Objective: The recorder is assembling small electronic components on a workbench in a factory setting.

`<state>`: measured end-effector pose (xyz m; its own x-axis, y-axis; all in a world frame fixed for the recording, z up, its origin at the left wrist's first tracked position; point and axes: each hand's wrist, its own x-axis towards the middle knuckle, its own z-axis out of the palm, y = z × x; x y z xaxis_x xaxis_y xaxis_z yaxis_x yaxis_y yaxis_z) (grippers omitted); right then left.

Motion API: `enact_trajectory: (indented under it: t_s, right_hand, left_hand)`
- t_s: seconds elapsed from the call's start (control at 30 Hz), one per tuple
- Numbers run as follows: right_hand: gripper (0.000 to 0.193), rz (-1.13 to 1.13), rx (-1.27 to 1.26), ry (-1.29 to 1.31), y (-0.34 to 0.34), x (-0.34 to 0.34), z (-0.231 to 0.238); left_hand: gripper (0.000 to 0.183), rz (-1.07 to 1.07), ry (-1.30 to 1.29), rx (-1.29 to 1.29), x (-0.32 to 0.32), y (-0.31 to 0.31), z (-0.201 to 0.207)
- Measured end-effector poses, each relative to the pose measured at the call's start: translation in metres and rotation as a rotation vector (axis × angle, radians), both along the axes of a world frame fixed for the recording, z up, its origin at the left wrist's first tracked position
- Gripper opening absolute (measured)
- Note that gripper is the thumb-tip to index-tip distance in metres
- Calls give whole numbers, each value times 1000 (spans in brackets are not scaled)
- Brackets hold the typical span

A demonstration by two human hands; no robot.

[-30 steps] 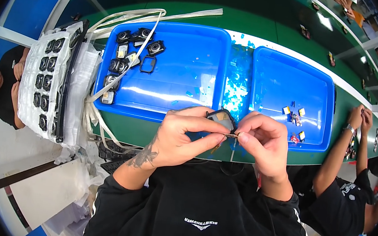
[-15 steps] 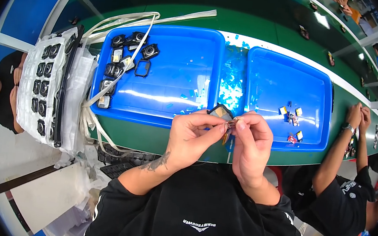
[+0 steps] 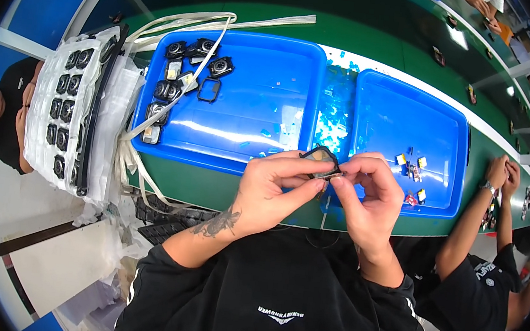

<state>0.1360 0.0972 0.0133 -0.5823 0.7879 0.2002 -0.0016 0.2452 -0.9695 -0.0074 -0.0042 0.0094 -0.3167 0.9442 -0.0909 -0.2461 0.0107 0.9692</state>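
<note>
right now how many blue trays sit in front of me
2: the left tray, with dark pieces along its left side, and the right tray, with small parts; no third seems hidden.

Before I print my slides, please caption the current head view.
Both hands busy at a small dark-framed part, near two blue trays.

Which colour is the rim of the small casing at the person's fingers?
The casing has a black rim, best seen in the head view.
</note>
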Motion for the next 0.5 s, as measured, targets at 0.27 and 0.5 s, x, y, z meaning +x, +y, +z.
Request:
enact_trajectory:
  t_s: [0.27,0.5]
  right_hand:
    - [20,-20,166,-8,1,-4,-3]
    - [36,-47,194,-13,-2,-8,-9]
  left_hand:
    - [36,4,72,51,-1,1,3]
    - [40,28,16,17,2,1,2]
